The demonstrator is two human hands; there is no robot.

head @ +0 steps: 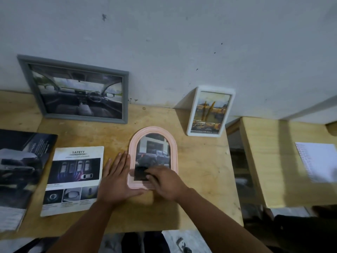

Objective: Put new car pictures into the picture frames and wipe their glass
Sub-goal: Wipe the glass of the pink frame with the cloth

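Observation:
A pink arched picture frame (pixel 174 154) lies flat on the wooden table (pixel 200 179), holding a picture of a dark car before a building. My left hand (pixel 116 179) rests flat with fingers together against the frame's left edge. My right hand (pixel 164 181) presses a small dark cloth (pixel 140 173) on the lower part of the glass. A grey frame (pixel 80 91) with a car-interior picture leans on the wall at the back left. A white frame (pixel 209 112) with a yellow car picture leans on the wall at the back right.
A "SAFETY" car brochure page (pixel 73 179) lies left of my left hand. A dark car brochure (pixel 20 170) lies at the far left. To the right, across a gap, a second wooden surface (pixel 273 170) carries a white paper sheet (pixel 317 161).

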